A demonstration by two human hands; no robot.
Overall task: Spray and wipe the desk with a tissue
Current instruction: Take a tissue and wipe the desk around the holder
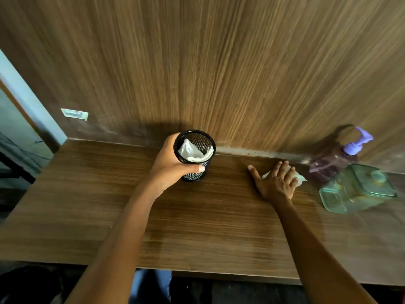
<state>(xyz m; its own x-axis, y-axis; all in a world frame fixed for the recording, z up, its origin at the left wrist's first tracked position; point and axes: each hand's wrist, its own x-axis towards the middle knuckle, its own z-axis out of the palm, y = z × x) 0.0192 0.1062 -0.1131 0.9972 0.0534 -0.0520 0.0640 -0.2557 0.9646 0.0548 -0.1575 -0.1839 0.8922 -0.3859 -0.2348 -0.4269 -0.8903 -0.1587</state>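
My left hand (pixel 173 163) grips a black mesh cup (pixel 197 170) holding white tissues (pixel 192 152), near the back of the wooden desk (pixel 197 227). The cup's base seems slightly lifted off the desk or just touching it; I cannot tell which. My right hand (pixel 276 181) lies flat, fingers spread, pressing a white tissue (pixel 299 177) onto the desk near the back wall. The tissue pokes out beyond the fingers on the right. A brownish spray bottle with a purple nozzle (pixel 341 159) stands just right of that hand.
A green clear plastic box with a lid (pixel 357 189) sits at the right in front of the bottle. A wooden wall panel (pixel 219 73) rises behind the desk. The desk's left end (pixel 43 170) and front edge (pixel 153 267) are in view.
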